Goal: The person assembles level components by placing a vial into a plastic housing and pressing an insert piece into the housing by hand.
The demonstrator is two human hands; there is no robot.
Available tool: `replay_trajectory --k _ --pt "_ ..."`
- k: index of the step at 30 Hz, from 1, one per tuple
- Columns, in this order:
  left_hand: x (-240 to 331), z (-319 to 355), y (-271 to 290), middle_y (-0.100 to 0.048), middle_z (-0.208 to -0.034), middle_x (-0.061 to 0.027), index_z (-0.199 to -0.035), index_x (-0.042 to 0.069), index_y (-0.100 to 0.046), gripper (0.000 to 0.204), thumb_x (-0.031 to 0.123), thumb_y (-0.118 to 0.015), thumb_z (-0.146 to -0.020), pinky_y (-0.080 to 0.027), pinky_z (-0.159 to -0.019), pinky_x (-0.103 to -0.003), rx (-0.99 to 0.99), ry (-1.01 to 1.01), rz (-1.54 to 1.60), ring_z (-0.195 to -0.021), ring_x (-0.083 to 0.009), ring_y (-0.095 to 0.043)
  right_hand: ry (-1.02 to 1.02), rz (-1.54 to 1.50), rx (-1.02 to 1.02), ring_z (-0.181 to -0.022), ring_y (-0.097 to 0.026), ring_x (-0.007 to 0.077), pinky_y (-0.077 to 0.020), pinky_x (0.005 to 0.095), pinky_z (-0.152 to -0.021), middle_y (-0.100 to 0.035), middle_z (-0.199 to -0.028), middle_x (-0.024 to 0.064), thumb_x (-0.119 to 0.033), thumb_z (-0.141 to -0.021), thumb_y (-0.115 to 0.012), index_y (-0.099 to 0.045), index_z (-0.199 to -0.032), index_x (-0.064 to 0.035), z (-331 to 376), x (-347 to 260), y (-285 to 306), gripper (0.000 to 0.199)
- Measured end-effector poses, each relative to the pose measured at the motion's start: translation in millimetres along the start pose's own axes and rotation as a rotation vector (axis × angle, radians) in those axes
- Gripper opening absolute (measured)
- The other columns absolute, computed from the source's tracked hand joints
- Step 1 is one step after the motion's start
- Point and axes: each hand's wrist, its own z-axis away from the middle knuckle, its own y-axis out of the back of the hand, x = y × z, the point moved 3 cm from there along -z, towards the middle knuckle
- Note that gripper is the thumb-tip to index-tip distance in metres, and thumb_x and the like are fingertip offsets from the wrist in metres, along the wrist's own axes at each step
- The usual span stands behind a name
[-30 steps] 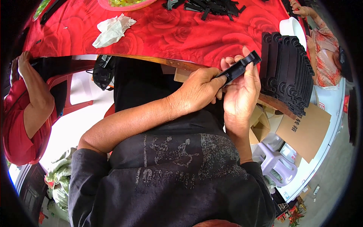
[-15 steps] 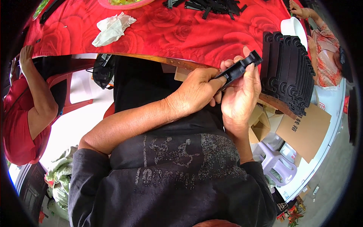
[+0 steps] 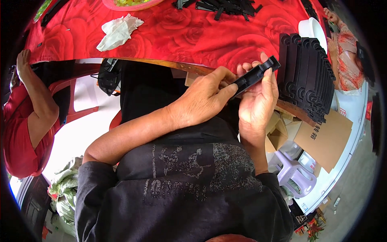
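A long, narrow black plastic part, with a channel along it and a curved clip shape at its far end, is held at a slant over the table's front edge. My right hand grips it from below and the right, with thumb and fingers on either side of its upper end. At the lower left end, my left hand is closed on the part, its thumb pressed against that end. The left fingertips are partly hidden behind the hand. Just right of my right hand stands a row of similar black plastic parts, stacked side by side.
A red rose-patterned cloth covers the table. On it lie a crumpled white tissue, a pink-rimmed bowl, loose black pieces and a white bowl. Cardboard and a lilac plastic stool are lower right. People sit on both sides.
My left thumb has slid back from the channel to the part's lower end, and the left hand has shifted slightly left. The part stays in nearly the same place.
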Motion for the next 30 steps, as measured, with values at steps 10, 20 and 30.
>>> replay_trajectory --k 10,20,30 --pt "26 33 3 -0.059 -0.114 -0.0206 -0.133 0.003 -0.050 0.058 0.017 -0.072 -0.081 -0.054 -0.085 -0.041 -0.043 -0.418 -0.720 -0.102 -0.0372 -0.062 -0.035 0.017 0.071 -0.100 -0.062 0.0216 -0.0520 0.0443 -0.097 -0.059 -0.107 0.0113 -0.025 -0.103 -0.046 -0.044 -0.135 0.0029 -1 -4 0 0.043" --pt "20 28 -2 -0.059 -0.104 -0.0215 -0.141 0.000 -0.040 0.063 0.012 -0.066 -0.085 -0.055 -0.074 -0.041 -0.117 -0.409 -0.835 -0.086 -0.0367 -0.065 -0.045 -0.020 0.018 -0.100 -0.061 0.0221 -0.0508 0.0468 -0.098 -0.059 -0.106 0.0114 -0.023 -0.104 -0.043 -0.044 -0.136 0.0034 1 -1 0 0.041" --pt "19 31 0 -0.058 -0.096 -0.0209 -0.139 -0.002 -0.041 0.059 0.008 -0.063 -0.086 -0.054 -0.067 -0.042 -0.131 -0.423 -0.826 -0.076 -0.0369 -0.064 -0.040 0.008 -0.008 -0.097 -0.062 0.0218 -0.0527 0.0463 -0.094 -0.060 -0.103 0.0107 -0.023 -0.104 -0.044 -0.043 -0.137 0.0034 5 -3 -2 0.042"
